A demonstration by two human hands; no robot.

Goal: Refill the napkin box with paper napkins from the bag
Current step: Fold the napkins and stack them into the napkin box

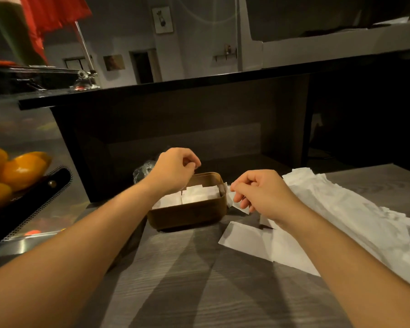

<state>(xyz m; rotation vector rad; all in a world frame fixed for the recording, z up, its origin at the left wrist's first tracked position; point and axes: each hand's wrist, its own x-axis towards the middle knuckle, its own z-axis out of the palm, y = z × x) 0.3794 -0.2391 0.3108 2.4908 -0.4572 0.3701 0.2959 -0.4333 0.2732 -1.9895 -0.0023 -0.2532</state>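
Observation:
A brown napkin box (187, 215) stands on the wooden table, with white folded napkins (194, 195) lying inside it. My left hand (173, 169) hovers over the box's far left corner with its fingers curled; nothing shows in them. My right hand (258, 192) is just right of the box, its fingers curled round a small white napkin (236, 202). More loose napkins (253, 240) lie flat under my right wrist. A long white heap of napkins and their crumpled bag (355, 214) stretches along the table's right side.
A dark counter (199, 129) rises right behind the box. A crumpled clear plastic piece (142, 171) lies behind the box at the left. Oranges (14, 169) sit in a black perforated tray (33, 200) at the far left.

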